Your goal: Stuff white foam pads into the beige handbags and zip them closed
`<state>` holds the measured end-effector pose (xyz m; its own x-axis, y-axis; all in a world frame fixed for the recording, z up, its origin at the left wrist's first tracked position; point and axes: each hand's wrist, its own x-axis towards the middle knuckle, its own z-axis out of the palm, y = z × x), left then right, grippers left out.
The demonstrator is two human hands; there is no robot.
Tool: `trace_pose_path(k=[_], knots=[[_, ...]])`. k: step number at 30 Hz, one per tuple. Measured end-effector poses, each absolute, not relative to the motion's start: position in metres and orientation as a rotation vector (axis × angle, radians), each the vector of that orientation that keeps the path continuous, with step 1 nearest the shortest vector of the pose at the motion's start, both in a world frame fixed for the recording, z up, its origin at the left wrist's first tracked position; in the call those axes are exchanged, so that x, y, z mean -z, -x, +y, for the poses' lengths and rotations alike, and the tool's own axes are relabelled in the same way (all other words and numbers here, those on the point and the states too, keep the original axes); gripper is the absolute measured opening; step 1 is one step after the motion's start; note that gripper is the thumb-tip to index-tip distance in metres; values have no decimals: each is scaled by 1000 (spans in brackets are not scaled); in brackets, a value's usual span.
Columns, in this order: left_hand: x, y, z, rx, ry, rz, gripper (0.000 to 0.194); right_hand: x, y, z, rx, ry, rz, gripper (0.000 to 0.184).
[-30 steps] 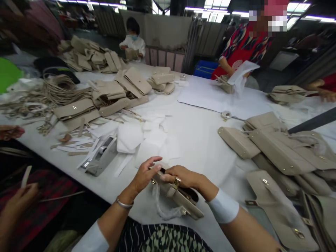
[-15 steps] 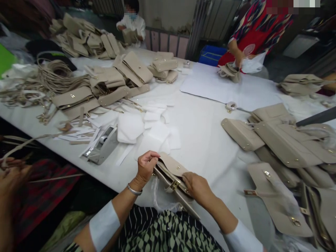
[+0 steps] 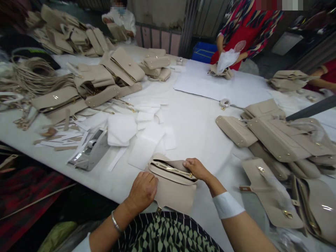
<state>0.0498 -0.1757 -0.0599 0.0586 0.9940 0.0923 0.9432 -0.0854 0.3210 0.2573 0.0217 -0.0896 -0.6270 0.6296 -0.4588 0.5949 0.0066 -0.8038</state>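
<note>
A beige leather handbag (image 3: 174,194) lies on the table's near edge, its flap folded back and a gold zipper (image 3: 173,169) showing along its open top. My left hand (image 3: 143,190) presses on the bag's left side, a silver bangle (image 3: 114,222) on the wrist. My right hand (image 3: 195,168) pinches the upper right edge of the bag's opening. The underside of the bag is hidden from view.
The white-covered table (image 3: 199,129) holds a tape dispenser (image 3: 90,150), white sheets (image 3: 119,129), coiled straps (image 3: 39,75) and stacks of beige bags (image 3: 275,140). Co-workers (image 3: 244,31) stand around it. A blue crate (image 3: 204,52) sits beyond the far edge.
The bag has gone from tilted upright to lying flatter with its opening turned upward. My left hand has moved onto its left side, and my right hand onto its upper edge.
</note>
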Motion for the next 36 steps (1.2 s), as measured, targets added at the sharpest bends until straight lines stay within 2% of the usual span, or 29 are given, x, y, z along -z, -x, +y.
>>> trace_pose_path(k=[4,8,10,19,23,29,36], knots=[[39,-88,-138,-707,-2201,1936,17,89,-260,14,-1924,1384,-1860,30],[43,-128,-97,-649,-2129,1967,41,87,-261,12,-2017,1363,-1512,25],[51,-141,-82,-593,-2093,1968,44,86,-262,12,-2012,1355,-1382,23],[51,-150,-52,-609,-1949,1842,14,93,-268,16,-1975,1376,-1081,26],[53,-152,-56,-663,-2000,1834,11,94,-272,12,-1964,1331,-1074,26],[67,-150,-65,-646,-2342,1990,17,91,-279,7,-1910,1353,-1148,14],[61,-87,-61,-595,-2270,2330,12,90,-283,6,-1595,1549,-1380,9]])
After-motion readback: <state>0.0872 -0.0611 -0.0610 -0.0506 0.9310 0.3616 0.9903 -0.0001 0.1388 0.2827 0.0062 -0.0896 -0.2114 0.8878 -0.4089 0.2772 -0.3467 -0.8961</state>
